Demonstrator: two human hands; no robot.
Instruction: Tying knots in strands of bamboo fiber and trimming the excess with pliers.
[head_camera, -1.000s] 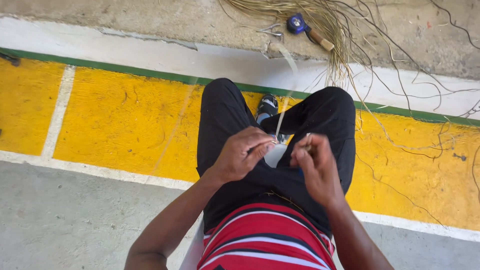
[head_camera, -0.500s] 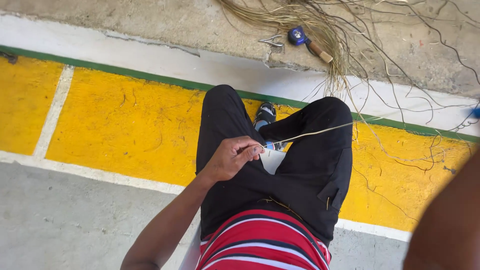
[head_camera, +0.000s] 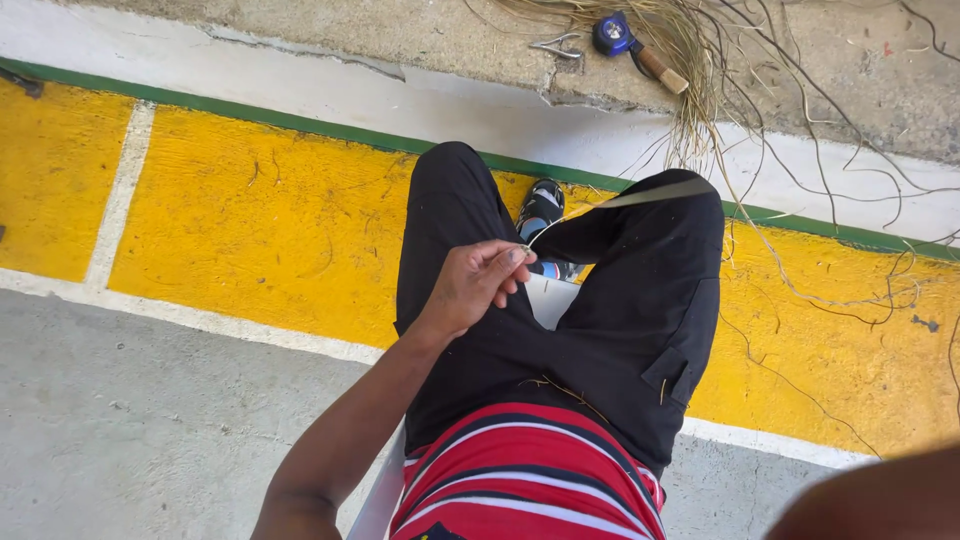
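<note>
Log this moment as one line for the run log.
left hand: pinches end of pale fibre strip | strip: taut over right knee | right hand: out of frame | blue tool, pliers: on concrete

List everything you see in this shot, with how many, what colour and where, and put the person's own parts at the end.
thin pale fibre strip: one, tan, running from the left-hand fingers across the right knee
bundle of dry straw-like fibres: one, tan, top centre on the concrete
blue round tool with wooden handle: one, blue and brown, in the bundle
small metal snips: one, grey, left of the blue tool
painted floor band: one, yellow, green-edged, under the legs
black sandal: one, between the knees
left hand: one, pinching the strip
right arm: one, blurred at bottom right; hand out of view
</note>
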